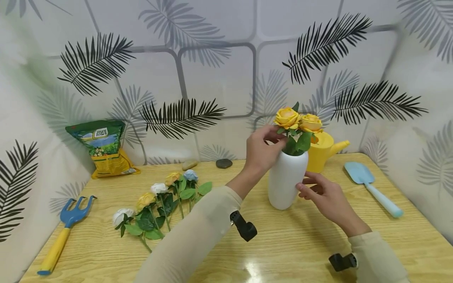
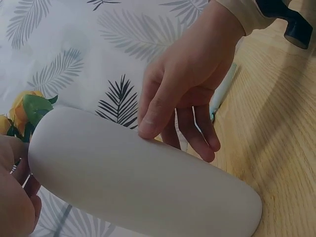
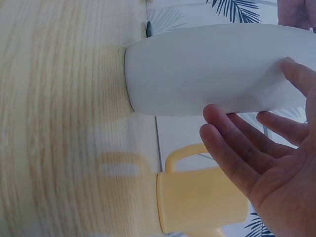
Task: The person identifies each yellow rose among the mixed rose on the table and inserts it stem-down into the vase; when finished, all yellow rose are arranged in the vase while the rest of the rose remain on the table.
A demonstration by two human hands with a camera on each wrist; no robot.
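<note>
I see my left hand [image 1: 260, 151] pinching a yellow rose [image 1: 287, 118] stem at the white vase [image 1: 286, 181] mouth; my right hand [image 1: 323, 196], fingers relaxed, touches the vase's side.

I saw a pale wooden tabletop [image 1: 290, 251] with a glossy sheen. A white vase [image 1: 286, 181] stood on it near the middle, a yellow watering can [image 1: 323, 151] just behind. A light blue trowel [image 1: 371, 186] lay to the right. Loose roses [image 1: 159, 206] lay left of centre, a blue and yellow hand rake [image 1: 63, 230] far left. A soil bag [image 1: 104, 149] and two stones [image 1: 212, 164] sat at the back.
</note>
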